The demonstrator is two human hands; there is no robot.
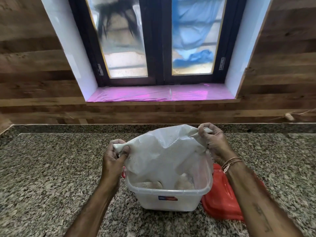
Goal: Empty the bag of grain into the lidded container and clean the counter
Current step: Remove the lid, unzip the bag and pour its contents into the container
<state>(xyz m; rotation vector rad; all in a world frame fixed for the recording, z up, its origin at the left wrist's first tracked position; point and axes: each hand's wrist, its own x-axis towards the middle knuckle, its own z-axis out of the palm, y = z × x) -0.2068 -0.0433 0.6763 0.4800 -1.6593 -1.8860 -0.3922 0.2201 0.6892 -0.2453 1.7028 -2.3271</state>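
Observation:
A white woven bag [164, 151] hangs upside down over a clear plastic container [168, 199] on the granite counter [51, 168]. My left hand [113, 159] pinches the bag's lower left corner. My right hand [213, 142] grips its upper right corner, held higher. The bag's mouth dips inside the container, where pale grain [183, 183] lies on the bottom. A red lid [222, 200] rests flat on the counter against the container's right side, partly under my right forearm.
A wood-panelled wall with a dark-framed window [162, 40] rises behind the counter, and a pink-covered sill [160, 94] sits below the glass. A raised granite ledge [68, 128] runs along the back edge. A red clip [123, 174] shows at the container's left rim.

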